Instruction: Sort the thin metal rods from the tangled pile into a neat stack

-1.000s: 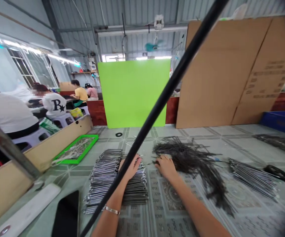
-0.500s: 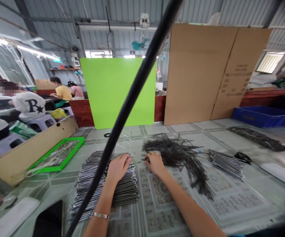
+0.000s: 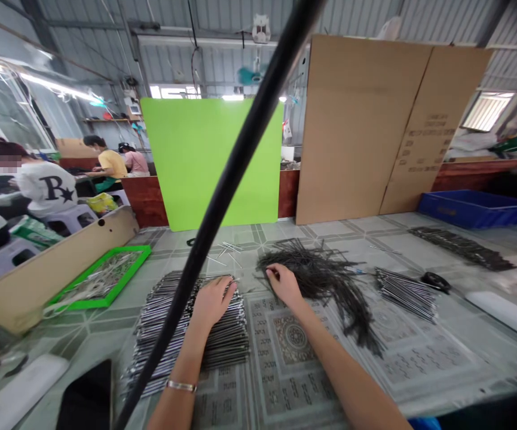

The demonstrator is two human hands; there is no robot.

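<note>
Fingers (image 3: 276,270) of R hand (image 3: 286,288) curl close, can't tell if gripping; I see it's just edged fwd at the dark strips' (image 3: 316,272) L edge. L hand (image 3: 210,303) stays atop metal rods (image 3: 226,343), hold unclear. Both piles on table (image 3: 106,334); I judge work's now at strips.

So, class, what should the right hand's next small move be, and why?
I'd probably draw one piece from the dark pile with the right hand, which is at the pile's left edge, while the left hand is over the rods. Whether the right holds one already is unclear.
</note>
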